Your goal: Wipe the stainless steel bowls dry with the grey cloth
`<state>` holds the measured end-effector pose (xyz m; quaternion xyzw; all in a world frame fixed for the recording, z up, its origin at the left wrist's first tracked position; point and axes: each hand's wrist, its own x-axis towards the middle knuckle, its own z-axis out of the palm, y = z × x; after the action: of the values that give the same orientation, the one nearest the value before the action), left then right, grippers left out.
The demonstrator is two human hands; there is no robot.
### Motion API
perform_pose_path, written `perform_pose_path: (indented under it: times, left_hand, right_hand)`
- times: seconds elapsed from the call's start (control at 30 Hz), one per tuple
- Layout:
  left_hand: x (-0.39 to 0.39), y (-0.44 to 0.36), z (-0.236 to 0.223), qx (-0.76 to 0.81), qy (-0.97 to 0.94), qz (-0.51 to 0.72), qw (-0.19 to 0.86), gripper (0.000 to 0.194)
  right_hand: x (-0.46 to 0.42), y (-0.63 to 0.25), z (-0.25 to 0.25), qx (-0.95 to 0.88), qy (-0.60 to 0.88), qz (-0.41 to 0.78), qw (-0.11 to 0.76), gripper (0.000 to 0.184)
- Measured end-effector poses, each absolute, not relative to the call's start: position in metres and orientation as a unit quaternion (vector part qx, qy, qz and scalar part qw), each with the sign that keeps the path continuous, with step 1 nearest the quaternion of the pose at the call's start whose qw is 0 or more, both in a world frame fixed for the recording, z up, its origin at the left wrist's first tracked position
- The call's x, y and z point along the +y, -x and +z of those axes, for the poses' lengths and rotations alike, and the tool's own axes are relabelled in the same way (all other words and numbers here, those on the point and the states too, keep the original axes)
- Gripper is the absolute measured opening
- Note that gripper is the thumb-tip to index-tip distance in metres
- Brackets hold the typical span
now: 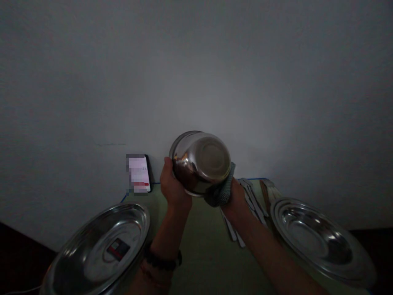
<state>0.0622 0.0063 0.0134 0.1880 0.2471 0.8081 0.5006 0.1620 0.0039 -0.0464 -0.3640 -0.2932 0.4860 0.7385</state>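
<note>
A shiny metal bowl (pixel 199 162) is held up over the table, tipped so that its round base faces up and to the right. My left hand (pixel 174 188) grips its rim on the left, with the thumb on the outside. Against the lower right side of the bowl, my right hand (pixel 236 200) presses a dark green-grey cloth (pixel 225 188). The fingers of this hand are mostly hidden behind the cloth and bowl. The inside of the bowl is out of sight.
A large metal basin (pixel 135 209) with a dark label inside stands at left. Another metal basin (pixel 344 266) sits at right. Several pieces of flatware (pixel 256 205) lie beyond my right forearm. A phone (pixel 141 174) leans on the wall (pixel 196 73) behind the green-covered table (pixel 202 246).
</note>
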Motion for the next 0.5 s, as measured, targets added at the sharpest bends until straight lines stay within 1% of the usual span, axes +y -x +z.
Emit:
perform_pose_path:
  times: [0.13, 0.27, 0.33, 0.43, 0.5]
  left_hand:
    - [0.004, -0.048, 0.022, 0.255, -0.245, 0.747, 0.563, 0.028]
    - [0.001, -0.024, 0.035, 0.321, -0.299, 0.650, 0.621, 0.034]
    - [0.000, -0.018, 0.037, 0.350, -0.301, 0.620, 0.634, 0.033]
    - [-0.001, -0.023, 0.033, 0.358, -0.289, 0.645, 0.611, 0.023]
    - [-0.002, -0.034, 0.028, 0.336, -0.274, 0.684, 0.586, 0.020]
  right_hand:
    - [0.011, -0.182, -0.040, -0.332, 0.385, 0.462, 0.727, 0.026]
    - [0.011, -0.204, -0.027, -0.404, 0.406, 0.433, 0.696, 0.026]
    - [0.008, -0.209, -0.022, -0.433, 0.418, 0.415, 0.682, 0.025]
    - [0.007, -0.210, -0.021, -0.439, 0.451, 0.385, 0.675, 0.026]
    - [0.008, -0.207, -0.025, -0.406, 0.457, 0.386, 0.690, 0.026]
